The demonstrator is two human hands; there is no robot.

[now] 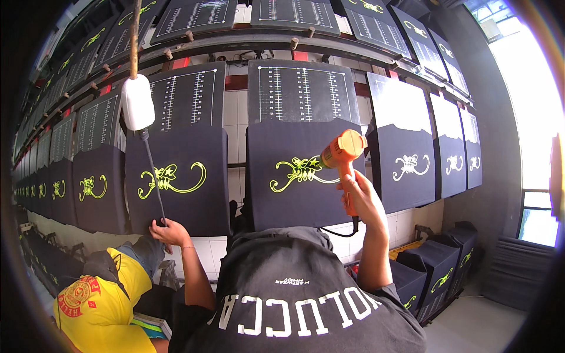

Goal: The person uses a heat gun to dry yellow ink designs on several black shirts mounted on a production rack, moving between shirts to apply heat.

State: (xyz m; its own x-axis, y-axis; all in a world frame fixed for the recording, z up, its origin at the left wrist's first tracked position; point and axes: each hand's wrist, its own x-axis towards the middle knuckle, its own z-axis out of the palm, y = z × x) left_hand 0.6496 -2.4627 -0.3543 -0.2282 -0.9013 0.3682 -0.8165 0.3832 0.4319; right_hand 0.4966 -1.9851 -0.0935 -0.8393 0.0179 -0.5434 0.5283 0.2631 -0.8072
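My right hand (363,201) is wrapped round the handle of an orange hot-air gun (346,148). Its nozzle points left, close over the neon yellow-green curled print (302,169) on a black fabric piece (288,206) in front of me. That fabric covers the lower part of a dark board (303,91) marked with white scale lines. Farther left, the closed fingers of my left hand (170,233) hold a black cable (154,176), which hangs from a white plug housing (138,103). Behind the cable lies another printed black fabric piece (206,147).
More fabric-covered boards run along both sides, with a second row behind a metal rail (235,44). To the right, one fabric piece (406,188) has a whitish print. A person in a yellow shirt (112,306) bends at lower left. Printed panels (435,262) stand low at right.
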